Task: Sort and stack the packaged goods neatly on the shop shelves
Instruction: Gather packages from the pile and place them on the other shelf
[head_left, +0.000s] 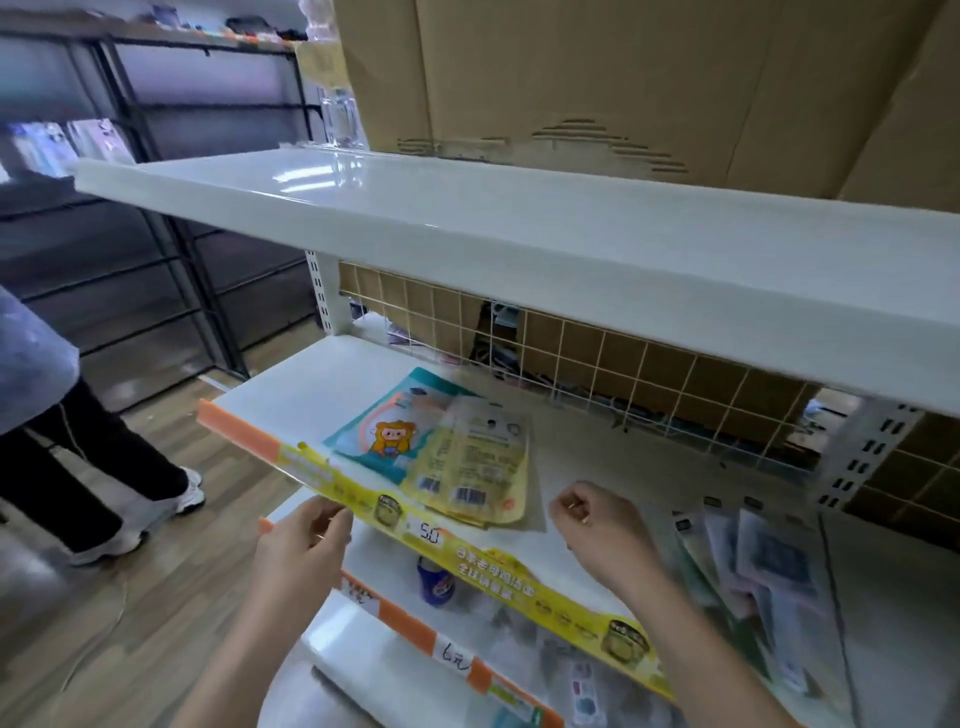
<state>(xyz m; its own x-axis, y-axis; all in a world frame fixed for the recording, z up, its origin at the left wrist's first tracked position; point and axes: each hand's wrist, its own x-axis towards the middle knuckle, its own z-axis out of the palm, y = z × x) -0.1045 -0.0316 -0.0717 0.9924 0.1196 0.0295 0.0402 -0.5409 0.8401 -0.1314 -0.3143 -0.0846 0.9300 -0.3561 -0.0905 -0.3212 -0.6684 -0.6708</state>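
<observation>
the yellow packets (470, 462) are seen lying flat on the middle shelf (311, 384), overlapped on a larger teal packet (387, 431) with a cartoon figure printed on it. their barcode ends are turned toward the shelf's front edge, so the long axis of the small pile is judged to run from front to back, tilted slightly toward the right at the rear. the pile is found just behind the yellow price strip (467, 551) that runs along the shelf front.

from the hands, the pile lies forward and between them. the right hand (597, 525) is held over the shelf just to the right of the pile's near corner, its fingers curled inward with nothing seen between them; it is the nearer of the two, close to the packets but not touching them. the left hand (306, 540) is placed at the front edge, its fingers resting on the price strip to the left of the pile, and whether the strip is gripped or only touched cannot be told.

a second, blurred heap of pale packets (753, 561) is seen on the same shelf to the right of the right wrist, fanned loosely and not squared. the coming move is judged to turn on this: a short reach leftward and forward would bring the right hand onto the yellow pile, while the loose heap would be met by a turn to the right.

on the shelf below, a small blue cup (435, 582) stands behind an orange price rail (415, 629).
</observation>
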